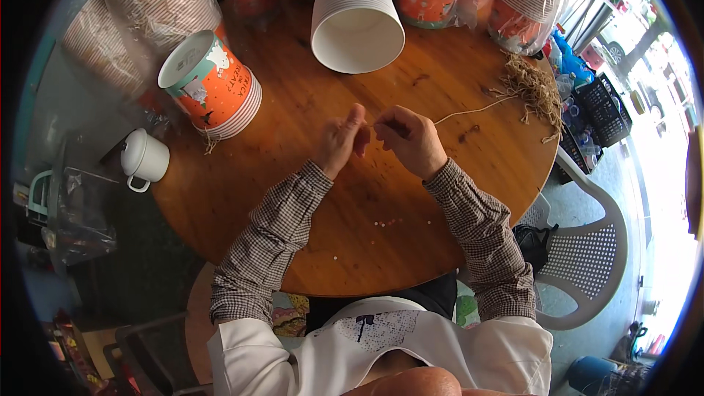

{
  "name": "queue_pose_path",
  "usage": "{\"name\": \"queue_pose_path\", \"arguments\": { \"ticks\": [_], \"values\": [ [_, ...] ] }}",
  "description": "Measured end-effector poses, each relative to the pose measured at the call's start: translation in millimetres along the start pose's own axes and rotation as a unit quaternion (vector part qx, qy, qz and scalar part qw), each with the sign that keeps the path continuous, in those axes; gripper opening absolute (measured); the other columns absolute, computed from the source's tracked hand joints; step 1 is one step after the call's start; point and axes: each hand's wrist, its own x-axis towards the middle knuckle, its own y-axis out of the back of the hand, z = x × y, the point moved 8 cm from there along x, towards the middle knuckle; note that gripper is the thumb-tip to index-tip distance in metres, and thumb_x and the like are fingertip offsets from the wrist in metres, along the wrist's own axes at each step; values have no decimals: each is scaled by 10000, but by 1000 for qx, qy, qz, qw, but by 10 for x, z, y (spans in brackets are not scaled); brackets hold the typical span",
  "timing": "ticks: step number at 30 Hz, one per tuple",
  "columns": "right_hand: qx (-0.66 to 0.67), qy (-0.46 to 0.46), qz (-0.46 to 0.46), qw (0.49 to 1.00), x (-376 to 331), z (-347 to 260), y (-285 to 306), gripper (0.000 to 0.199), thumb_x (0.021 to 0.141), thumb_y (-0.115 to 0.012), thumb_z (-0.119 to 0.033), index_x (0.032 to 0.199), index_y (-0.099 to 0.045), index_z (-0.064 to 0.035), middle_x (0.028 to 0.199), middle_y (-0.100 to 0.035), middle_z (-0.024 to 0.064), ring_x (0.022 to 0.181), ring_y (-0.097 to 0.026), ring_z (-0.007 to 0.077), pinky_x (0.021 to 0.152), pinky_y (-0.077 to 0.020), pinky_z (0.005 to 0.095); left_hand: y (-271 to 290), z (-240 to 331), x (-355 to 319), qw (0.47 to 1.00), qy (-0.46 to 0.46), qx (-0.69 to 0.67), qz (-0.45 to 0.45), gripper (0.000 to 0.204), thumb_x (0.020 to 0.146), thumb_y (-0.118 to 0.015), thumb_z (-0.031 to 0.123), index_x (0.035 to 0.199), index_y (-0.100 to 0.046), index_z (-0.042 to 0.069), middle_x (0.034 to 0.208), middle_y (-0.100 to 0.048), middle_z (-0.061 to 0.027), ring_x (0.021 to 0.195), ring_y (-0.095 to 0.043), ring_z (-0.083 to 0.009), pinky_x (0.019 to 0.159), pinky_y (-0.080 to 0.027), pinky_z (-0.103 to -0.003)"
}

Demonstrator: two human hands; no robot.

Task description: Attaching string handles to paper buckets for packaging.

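Note:
Over the middle of the round table, my two hands meet around a thin piece of tan twine (473,111). My right hand (415,144) is closed in a pinch on it, fingertips pointing left. Just beside it, my left hand (339,144) has its thumb raised and its fingers curled, also pinching at the twine; the short bit between the fingertips is barely visible. From the right hand the strand runs back to a loose, tangled twine bundle (534,88) at the table's right edge.
The wooden table (352,257) carries a stack of white paper buckets (358,26) lying tilted, orange printed buckets (220,92) upside down at left, and plastic-wrapped stacks (158,4) behind. A white lidded mug (149,160) is at left. Right stand a plastic chair (587,253) and black crate (605,110).

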Motion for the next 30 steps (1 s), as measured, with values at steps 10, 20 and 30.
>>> {"name": "queue_pose_path", "arguments": {
  "ticks": [10, 20, 30],
  "values": [
    [-62, 38, 55, 996, 38, 50, 76, 107, 876, -614, -100, 941, -614, -16, 818, -676, 144, 706, -671, 242, 636, -522, 326, -87, 120, -7, 978, -144, 148, 38, 179, 989, -519, 154, 864, -544, 28, 725, -561, -12, 657, -533, -81, 621, -463, -231],
    [-102, 30, 76, 991, 278, 481, 279, 84, 885, -594, -79, 934, -606, -12, 751, -653, 102, 625, -629, 167, 596, -506, 298, 104, -88, 316, 960, -150, 230, 58, 90, 898, -593, 28, 975, -548, 31, 854, -607, -51, 778, -588, -141, 701, -491, -264],
    [291, 15, 273, 917, 775, 1028, 994, 61, 991, -466, -76, 1034, -487, -40, 899, -663, 120, 806, -669, 186, 708, -564, 321, 949, 188, 728, 902, -232, 132, 339, 302, 940, -580, 113, 1217, -472, 60, 1163, -493, -71, 1022, -514, -167, 881, -450, -308]
  ]
}}
